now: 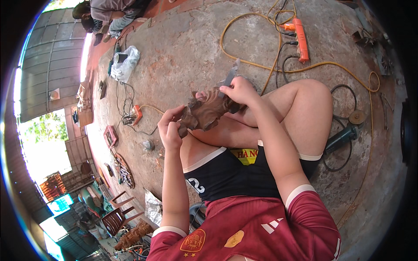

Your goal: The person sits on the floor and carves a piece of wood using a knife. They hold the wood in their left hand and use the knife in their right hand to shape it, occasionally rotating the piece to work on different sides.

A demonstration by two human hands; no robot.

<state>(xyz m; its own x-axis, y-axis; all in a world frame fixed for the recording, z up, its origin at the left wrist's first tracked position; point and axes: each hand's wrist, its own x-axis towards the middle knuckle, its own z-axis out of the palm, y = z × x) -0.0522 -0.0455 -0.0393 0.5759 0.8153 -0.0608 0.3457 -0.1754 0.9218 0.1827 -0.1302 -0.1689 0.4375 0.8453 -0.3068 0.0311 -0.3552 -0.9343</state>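
**Asker:** Where is the carved wooden piece (207, 112), and what steadies it?

**Describer:** It is brown and deeply grooved, held above the person's crossed legs (300, 104). The left hand (171, 126) grips the carving's left end, thumb and forefinger bent around the wood with only the wood's thickness between them.

**Asker:** And the right hand (239, 90)?

**Describer:** It is at the carving's right end, its thumb pressed down on a flat grey tool (229, 78). The grip looks closed, though the fingers underneath are mostly hidden, so I cannot tell exactly how they bend. The tool points away from the person, beyond the carving's far edge. I cannot tell whether it is a blade, a file or an abrasive strip.

**Asker:** How would this handwork go best?

**Describer:** In my judgement, brace the carving so it cannot roll, and hold the left fingertips clear of the tool's path. Short, light strokes that follow the grooves should spare the thin ridges. If the tool has an edge, it is safer aimed away from the legs.

**Asker:** What lies around?

**Describer:** Beyond the carving and to its right, an orange power strip (300, 41); farther right of the carving and nearer the person, a green power tool (342, 140).
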